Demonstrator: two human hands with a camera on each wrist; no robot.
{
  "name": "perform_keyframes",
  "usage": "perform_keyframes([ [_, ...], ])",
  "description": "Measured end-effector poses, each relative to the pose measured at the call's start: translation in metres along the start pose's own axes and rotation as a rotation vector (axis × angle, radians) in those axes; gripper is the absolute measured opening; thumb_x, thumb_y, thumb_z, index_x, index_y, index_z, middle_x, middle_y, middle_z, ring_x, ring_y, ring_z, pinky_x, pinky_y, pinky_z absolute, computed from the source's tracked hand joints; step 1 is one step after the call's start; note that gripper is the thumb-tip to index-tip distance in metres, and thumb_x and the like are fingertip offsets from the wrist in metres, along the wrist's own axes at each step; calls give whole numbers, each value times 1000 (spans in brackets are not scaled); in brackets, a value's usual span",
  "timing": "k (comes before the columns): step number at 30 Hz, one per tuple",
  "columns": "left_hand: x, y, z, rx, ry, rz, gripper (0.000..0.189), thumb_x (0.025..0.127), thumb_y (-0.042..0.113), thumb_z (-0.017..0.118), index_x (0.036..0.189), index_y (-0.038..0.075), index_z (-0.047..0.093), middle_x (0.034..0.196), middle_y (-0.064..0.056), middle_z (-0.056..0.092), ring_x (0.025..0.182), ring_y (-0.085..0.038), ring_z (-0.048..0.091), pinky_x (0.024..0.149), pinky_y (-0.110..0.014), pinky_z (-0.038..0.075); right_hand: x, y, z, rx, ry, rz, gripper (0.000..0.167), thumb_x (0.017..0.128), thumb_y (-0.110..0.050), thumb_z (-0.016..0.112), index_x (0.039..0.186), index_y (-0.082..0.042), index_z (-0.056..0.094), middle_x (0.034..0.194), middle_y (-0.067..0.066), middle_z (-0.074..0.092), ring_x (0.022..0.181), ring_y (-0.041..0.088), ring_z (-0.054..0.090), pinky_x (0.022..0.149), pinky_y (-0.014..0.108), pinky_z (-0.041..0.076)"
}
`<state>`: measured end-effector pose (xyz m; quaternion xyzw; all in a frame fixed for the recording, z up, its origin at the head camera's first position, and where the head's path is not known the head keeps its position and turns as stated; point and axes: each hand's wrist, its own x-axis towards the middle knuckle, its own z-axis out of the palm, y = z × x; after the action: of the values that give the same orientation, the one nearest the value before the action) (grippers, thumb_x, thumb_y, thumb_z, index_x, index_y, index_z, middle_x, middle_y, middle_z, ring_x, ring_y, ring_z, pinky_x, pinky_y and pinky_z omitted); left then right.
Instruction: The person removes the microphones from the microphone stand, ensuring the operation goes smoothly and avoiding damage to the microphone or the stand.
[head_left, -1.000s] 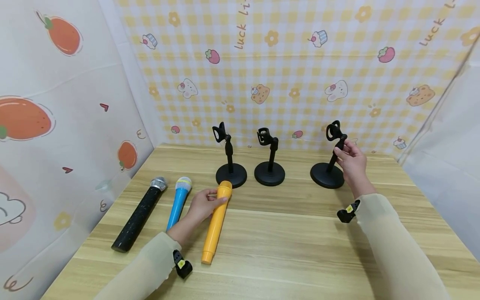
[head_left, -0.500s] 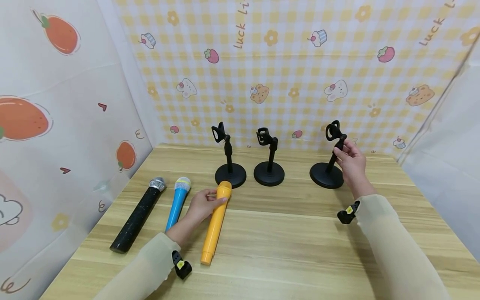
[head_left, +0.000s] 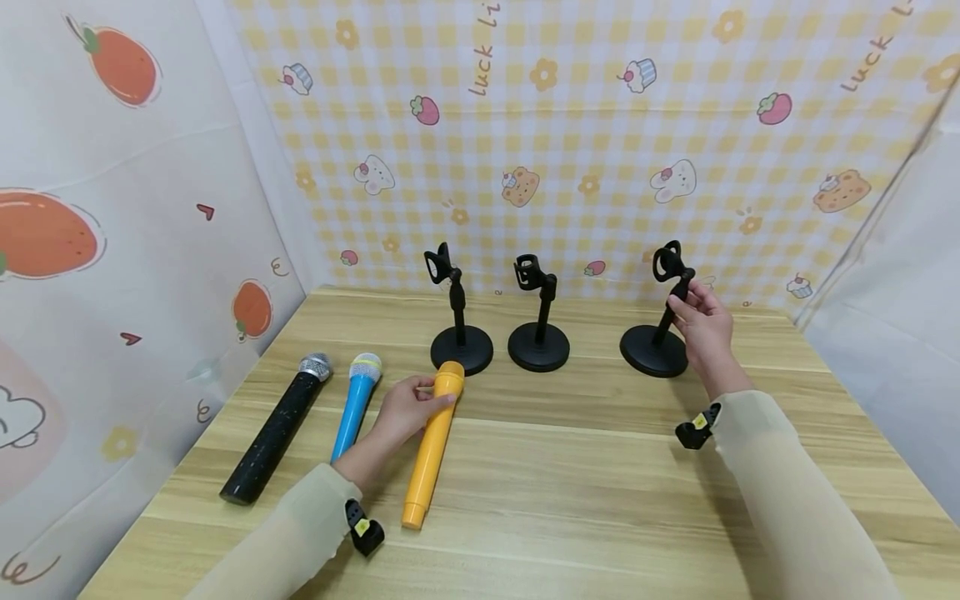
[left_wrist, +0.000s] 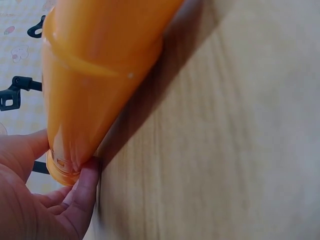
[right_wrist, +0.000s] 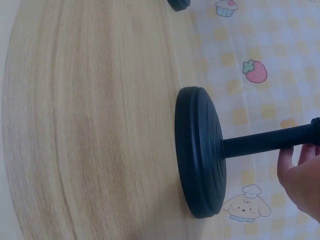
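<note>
My left hand [head_left: 408, 410] pinches a yellow-orange microphone [head_left: 429, 467] near its head end, thumb on one side and fingers on the other. In the left wrist view the orange microphone [left_wrist: 95, 95] runs close over the wood, its tip between thumb and fingers. At the right, my right hand [head_left: 705, 329] grips the upper pole of a black microphone stand [head_left: 654, 351], just under its clip. The right wrist view shows that stand's round base [right_wrist: 200, 152] on the table, with fingertips at the pole. The stand's clip holds nothing.
Two more black microphone stands, one at the left [head_left: 461, 350] and one in the middle [head_left: 539, 347], stand at the back. A blue microphone [head_left: 356, 412], partly behind my left wrist, and a black microphone [head_left: 274, 437] lie at the left. A patterned cloth [head_left: 585, 133] hangs behind the wooden table [head_left: 570, 500].
</note>
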<state>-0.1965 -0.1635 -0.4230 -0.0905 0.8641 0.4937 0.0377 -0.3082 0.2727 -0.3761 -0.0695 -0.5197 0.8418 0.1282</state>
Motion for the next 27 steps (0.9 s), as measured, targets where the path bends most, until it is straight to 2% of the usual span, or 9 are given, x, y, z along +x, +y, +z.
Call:
perform_keyframes([
  [16,0,5,0,46,-6,-7,60,85,31,77,132,0,54,103,-13,63,78,-22,60,54,-31,54,-1,-1,-1,10,-2,8,36,82,3,74,113,-12,63,106,2,53,94,11,56,74,23,53],
  [27,-1,6,0,34,-8,-13,61,85,31,77,132,1,53,105,-13,62,79,-23,60,56,-31,55,-2,-2,-1,4,-12,9,38,82,2,74,115,-12,63,106,2,52,92,11,57,75,23,53],
])
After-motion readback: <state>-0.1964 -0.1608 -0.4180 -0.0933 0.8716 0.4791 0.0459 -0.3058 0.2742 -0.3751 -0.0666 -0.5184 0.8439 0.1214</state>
